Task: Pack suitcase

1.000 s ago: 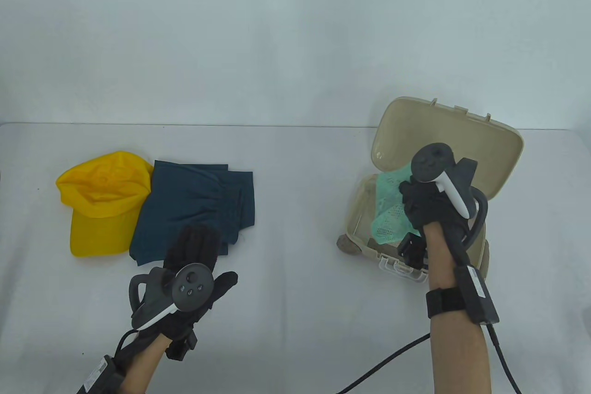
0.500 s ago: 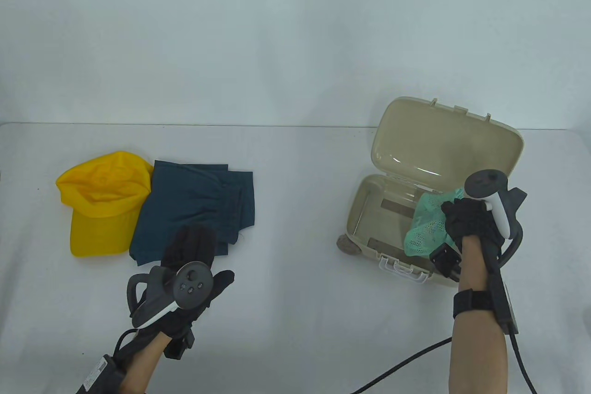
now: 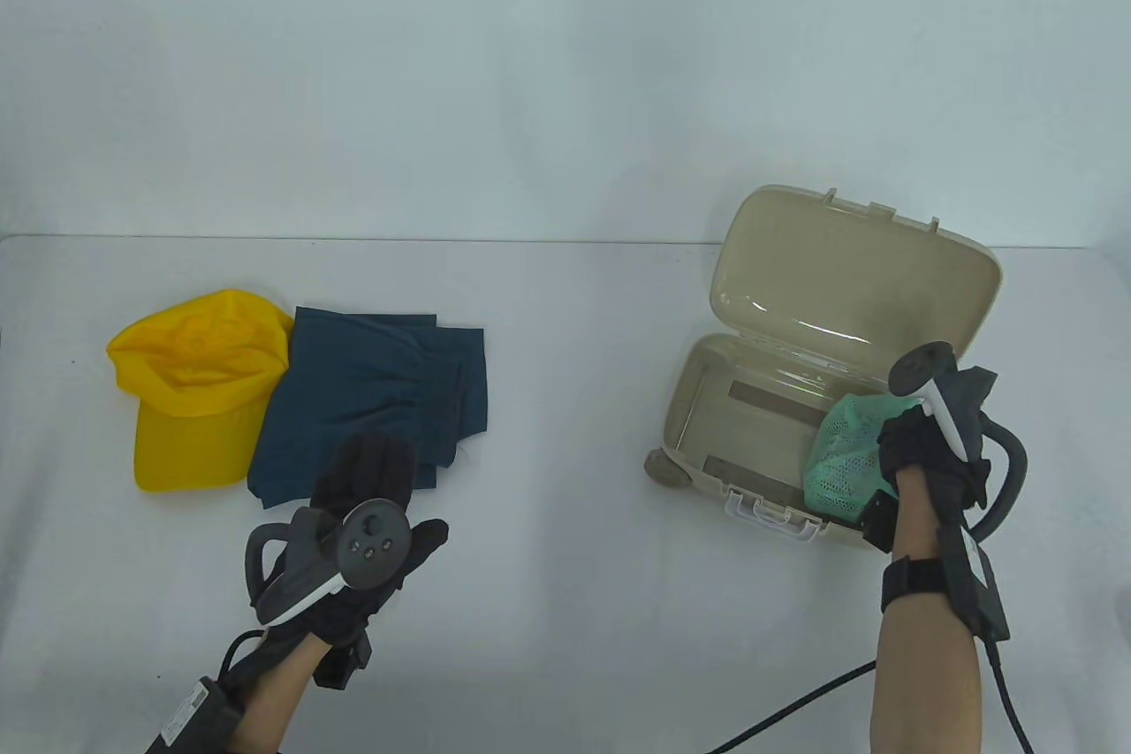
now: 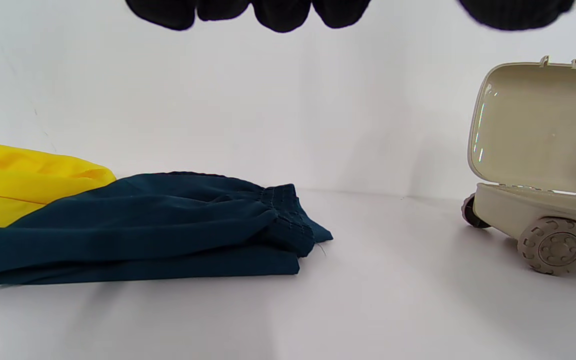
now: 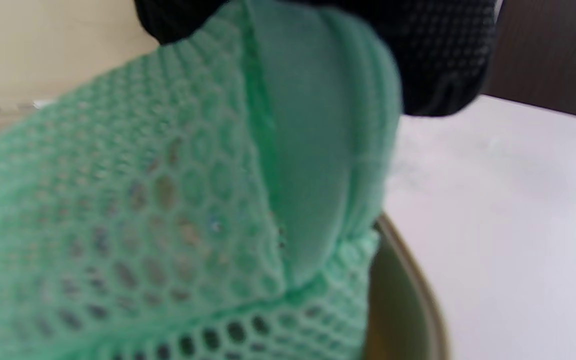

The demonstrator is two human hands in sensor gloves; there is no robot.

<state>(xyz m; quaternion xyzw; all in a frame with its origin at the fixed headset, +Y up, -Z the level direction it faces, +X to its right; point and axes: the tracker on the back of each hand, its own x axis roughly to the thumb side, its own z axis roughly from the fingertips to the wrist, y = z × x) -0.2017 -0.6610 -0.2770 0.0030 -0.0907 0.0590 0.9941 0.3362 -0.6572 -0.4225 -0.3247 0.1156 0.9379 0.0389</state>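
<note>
A beige toy suitcase [image 3: 707, 383] lies open at the right, its lid [image 3: 848, 277] standing up. My right hand [image 3: 910, 445] grips a bunched green mesh garment [image 3: 846, 458] at the suitcase's right end, over its near right corner; up close the green mesh garment [image 5: 178, 210] fills the right wrist view beside the suitcase rim [image 5: 408, 300]. My left hand [image 3: 371, 480] rests flat, fingers straight, on the near edge of the folded dark teal shorts [image 3: 371, 392]. A yellow cap [image 3: 194, 387] lies left of the shorts. The left wrist view shows the shorts [image 4: 143, 235], the cap [image 4: 13, 175] and the suitcase [image 4: 538, 165].
The suitcase has grey wheels [image 3: 664, 468] at its left end and a white handle [image 3: 767, 515] on its near side. A black cable [image 3: 778, 701] trails from my right forearm. White tabletop [image 3: 565, 471] lies between the clothes and the suitcase.
My right hand has carried the green mesh garment from the middle of the suitcase to its right end and lower. The left hand has stayed on the shorts.
</note>
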